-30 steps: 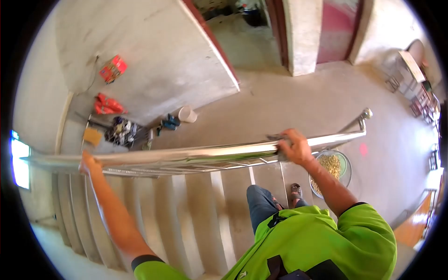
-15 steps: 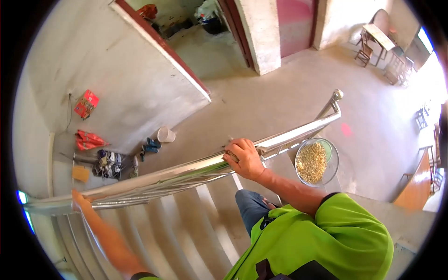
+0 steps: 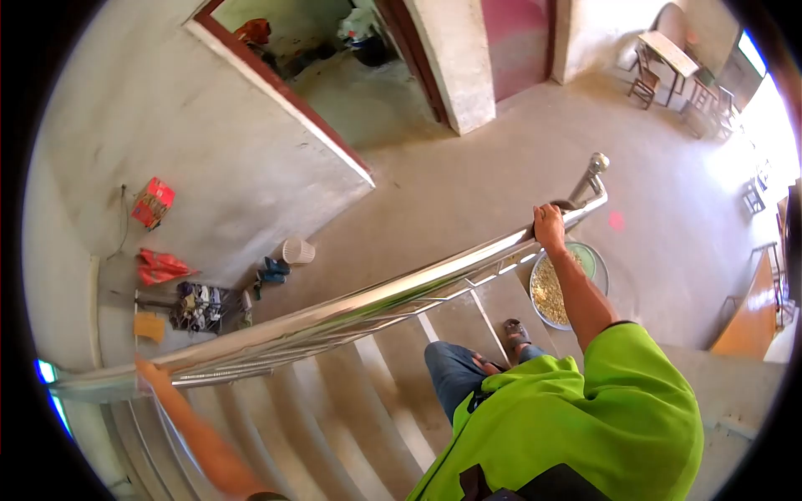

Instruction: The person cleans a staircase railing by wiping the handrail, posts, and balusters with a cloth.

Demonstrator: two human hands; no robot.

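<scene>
My right hand is closed at the upper end of the shiny metal handrail. A small dark piece shows beside its fingers against the rail; its kind is unclear. At the far left, my left hand is curled at the rail, its fingers partly hidden and a little blurred. Under the right forearm, a round tray of pale yellowish grains or pieces sits at the foot of the stairs, partly covered by the arm.
Stair steps run below the rail, with my sandalled foot on one. Beyond the rail are a white basket, blue shoes and a rack of footwear. A table with chairs stands at the back right.
My right hand has slid along the handrail to the right, toward its end knob, and its forearm now crosses the tray. The left hand stays at about the same place on the rail.
</scene>
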